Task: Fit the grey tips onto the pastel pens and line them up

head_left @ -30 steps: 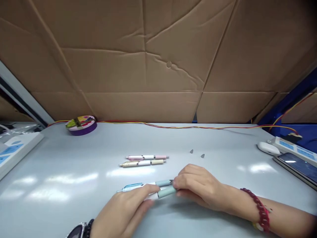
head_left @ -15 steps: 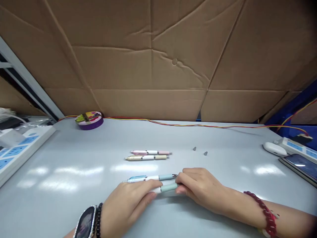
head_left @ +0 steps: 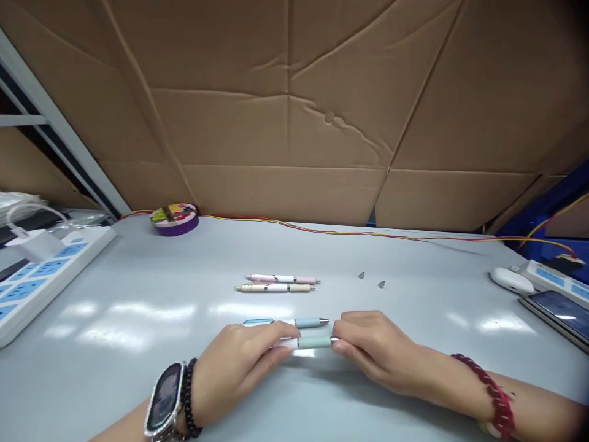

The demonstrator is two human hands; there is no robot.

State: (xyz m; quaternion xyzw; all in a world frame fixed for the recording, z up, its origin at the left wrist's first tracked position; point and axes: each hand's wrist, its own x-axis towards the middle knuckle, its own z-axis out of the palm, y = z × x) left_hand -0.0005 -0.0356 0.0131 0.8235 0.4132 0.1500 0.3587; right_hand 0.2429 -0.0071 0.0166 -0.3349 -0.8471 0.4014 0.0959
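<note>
My left hand (head_left: 234, 367) and my right hand (head_left: 370, 347) together hold a pen with a pale green grip (head_left: 313, 342) just above the grey table (head_left: 138, 288). The left fingers grip its white barrel; the right fingertips pinch its tip end. A blue pen (head_left: 285, 322) lies right behind it on the table. Farther back lie a pink pen (head_left: 280, 279) and a beige pen (head_left: 274, 287), side by side. Two small grey pen tips (head_left: 371, 280) sit loose to the right of them.
A power strip (head_left: 41, 270) lies at the left edge, a purple tape roll (head_left: 175, 219) at the back left. A red-yellow cable (head_left: 368, 233) runs along the cardboard wall (head_left: 294, 110). A white case (head_left: 510, 280), another power strip (head_left: 554, 276) and a phone (head_left: 559, 307) are at the right.
The view has shifted, showing more of my left wrist with its watch. Both hands stay on the green-grip pen, which now sits level between them, the right fingertips at its tip.
</note>
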